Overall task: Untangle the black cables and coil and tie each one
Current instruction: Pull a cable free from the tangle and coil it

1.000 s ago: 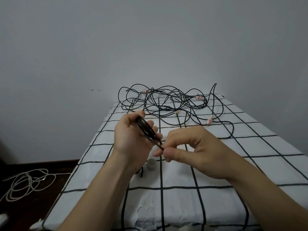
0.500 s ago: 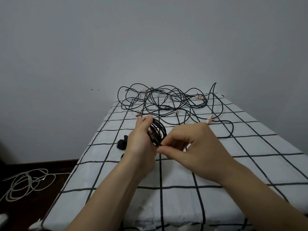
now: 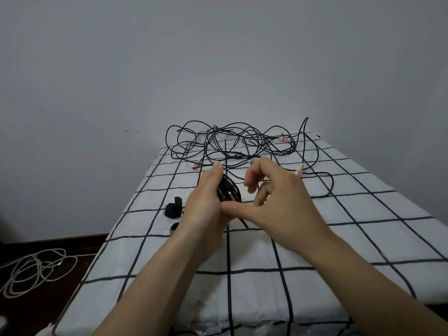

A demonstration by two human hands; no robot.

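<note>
Mid-frame, the left hand (image 3: 208,202) grips a small cable coil (image 3: 229,192) standing just right of its palm. The right hand (image 3: 278,202), fingers loosely curled and blurred, grips nothing; its thumb touches the coil's lower end. The tangled cables (image 3: 232,144) lie above.

Nothing here can be read. The small white tags (image 3: 300,169) on the black cables (image 3: 219,144) carry red marks, but these are too small and blurred to make out.
</note>
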